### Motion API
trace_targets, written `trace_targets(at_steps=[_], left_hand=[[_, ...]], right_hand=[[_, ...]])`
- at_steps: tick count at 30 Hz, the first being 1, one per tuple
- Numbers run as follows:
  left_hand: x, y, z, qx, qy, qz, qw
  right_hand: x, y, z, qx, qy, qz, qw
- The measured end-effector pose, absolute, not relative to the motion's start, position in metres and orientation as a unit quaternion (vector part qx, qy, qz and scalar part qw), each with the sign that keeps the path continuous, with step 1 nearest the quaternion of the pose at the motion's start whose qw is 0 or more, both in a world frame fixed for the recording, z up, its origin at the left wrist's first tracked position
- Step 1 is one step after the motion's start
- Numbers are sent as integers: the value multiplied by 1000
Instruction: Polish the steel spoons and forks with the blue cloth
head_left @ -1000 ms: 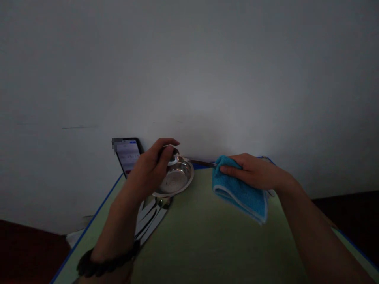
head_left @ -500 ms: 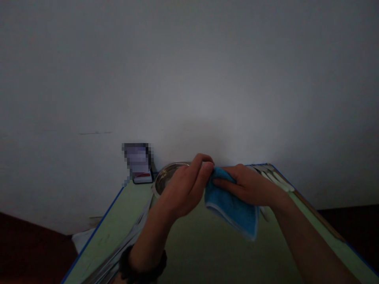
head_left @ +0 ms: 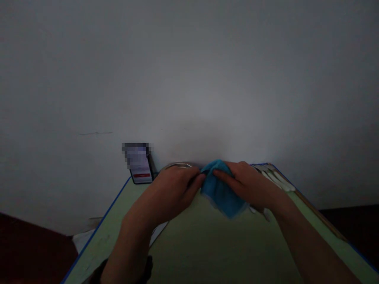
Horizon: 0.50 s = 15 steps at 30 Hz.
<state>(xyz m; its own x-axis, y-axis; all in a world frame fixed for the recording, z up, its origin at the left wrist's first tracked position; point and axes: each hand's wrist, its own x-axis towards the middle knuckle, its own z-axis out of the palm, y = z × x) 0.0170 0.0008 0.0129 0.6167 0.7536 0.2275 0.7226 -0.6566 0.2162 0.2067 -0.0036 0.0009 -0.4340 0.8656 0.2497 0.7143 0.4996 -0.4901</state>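
- Dim grey wall (head_left: 195, 75) fills most of what's ahead of me.
- Below it stands the green table (head_left: 213, 252), its edges trimmed in blue; bumping it could disturb whatever sits near its borders.
- My left hand (head_left: 174, 189) reaches over the far part, thumb and fingertips drawn together at the cloth's left edge. I can't tell whether they pinch fabric or something hidden behind it; if that pinch is loose, whatever is there could slip out.
- My right hand (head_left: 248, 183) is clamped on the blue cloth (head_left: 225, 195), thumb on the near face. The cloth hangs between my hands, above the table; a hard tug could pull its folds apart.
- The phone (head_left: 141, 169) leans against the wall, so a knock from my left forearm might topple it.
- The metal bowl (head_left: 179, 164) shows only its rim beyond my left hand; I'd judge a careless wrist could catch that.
- White handles (head_left: 280, 180) lie near the right edge, where a swinging elbow might sweep them off.
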Motion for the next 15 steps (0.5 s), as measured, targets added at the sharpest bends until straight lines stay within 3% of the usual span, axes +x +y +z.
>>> trace_targets(at_steps=[3,9,15], left_hand=[[23,5,6,902,398,150,73],[21,9,9,876,424,196,121],[22,5,10,871,422,207,140]], right_hand=[[206,-3,1,-481,-820,168,262],[214,0,-1,-437,-833,251,227],[212,1,-4,-442,-828,246,245]])
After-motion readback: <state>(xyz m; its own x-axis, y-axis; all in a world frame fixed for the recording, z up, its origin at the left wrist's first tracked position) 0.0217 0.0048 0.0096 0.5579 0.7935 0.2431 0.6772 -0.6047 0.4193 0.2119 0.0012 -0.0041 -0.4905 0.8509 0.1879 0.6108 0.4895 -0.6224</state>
